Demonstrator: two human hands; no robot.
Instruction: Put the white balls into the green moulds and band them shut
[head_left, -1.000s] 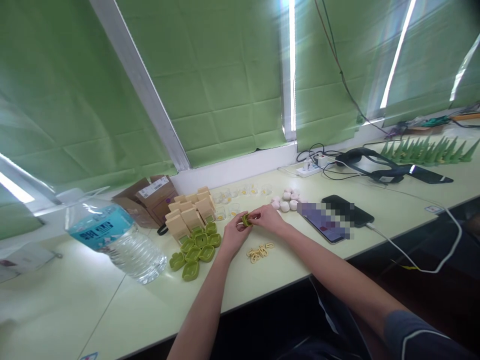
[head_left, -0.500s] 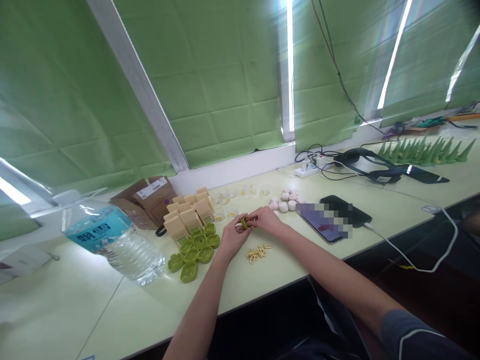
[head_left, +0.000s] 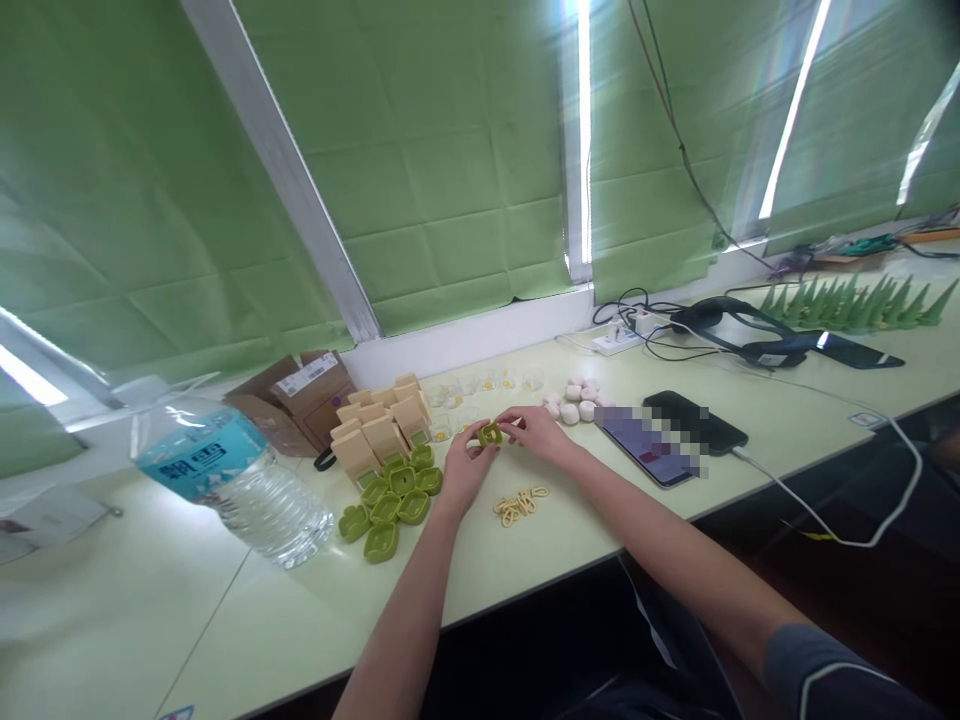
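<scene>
My left hand [head_left: 466, 468] is closed round a small olive-green plastic shell [head_left: 490, 435], whose hollow side now faces up towards me. From the right, my right hand [head_left: 538, 432] pinches at the shell's edge with thumb and fingertips; the exact contact is too small to make out. Left of my left hand lies a cluster of similar green plastic shells [head_left: 384, 507], some of them square and some rounded. Below my hands several cream-coloured loops [head_left: 519, 506] lie in a loose pile on the table [head_left: 555, 545].
Cream blocks [head_left: 384, 436] stand behind the shells, by an open cardboard box [head_left: 304, 400] and a large water bottle [head_left: 232, 480]. Clear little cups [head_left: 489, 381] and pale pink round pieces [head_left: 570, 412] sit behind my hands. Phones [head_left: 694, 425], cables and green cones [head_left: 862, 303] are rightward.
The green shell has been turned in my left hand so its hollow side shows. My right hand has drawn slightly to the right edge of it. The view has shifted a little.
</scene>
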